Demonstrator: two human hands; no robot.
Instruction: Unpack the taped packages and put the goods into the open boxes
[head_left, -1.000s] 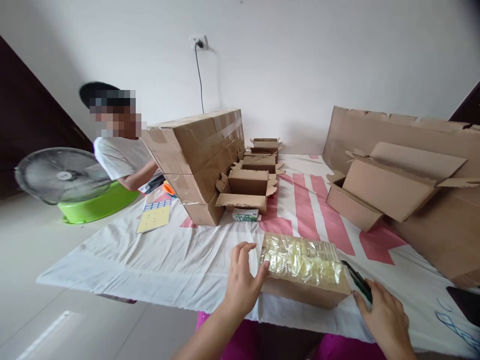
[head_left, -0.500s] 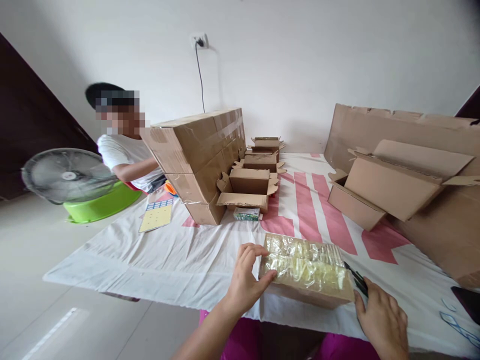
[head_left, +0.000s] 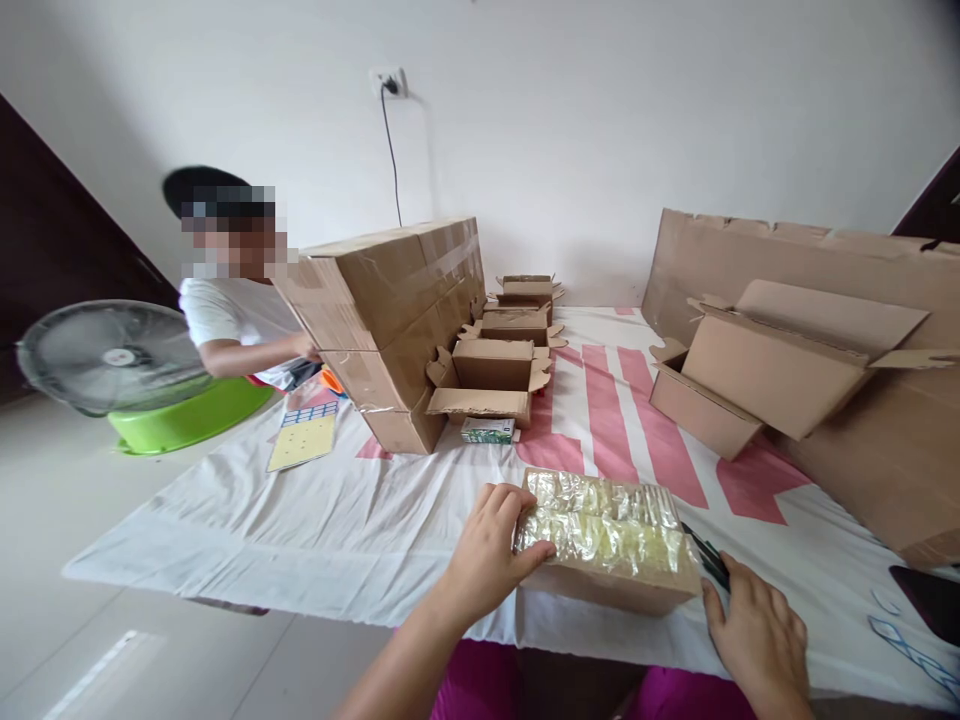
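In front of me lies a small cardboard box (head_left: 611, 585), its top showing rows of clear, yellowish plastic-wrapped packets (head_left: 600, 520). My left hand (head_left: 491, 545) grips its left end, with the thumb on the near side of the wrapping and the fingers at the far corner. Just off the box's right end, my right hand (head_left: 757, 620) is closed around a slim black tool (head_left: 709, 557) that points toward the box. The palm covers part of the tool, so its exact kind is unclear.
Stacked taped boxes (head_left: 405, 310) stand left of centre, beside a row of open boxes (head_left: 491, 365) and a small green-and-white carton (head_left: 487, 431). More open boxes (head_left: 776, 370) lie at right. A person (head_left: 240, 320) sits at far left near a fan (head_left: 112, 355).
The whole view has shifted slightly. Both my hands keep their places at the box. The person at left has drawn a hand to the edge of the stacked boxes.
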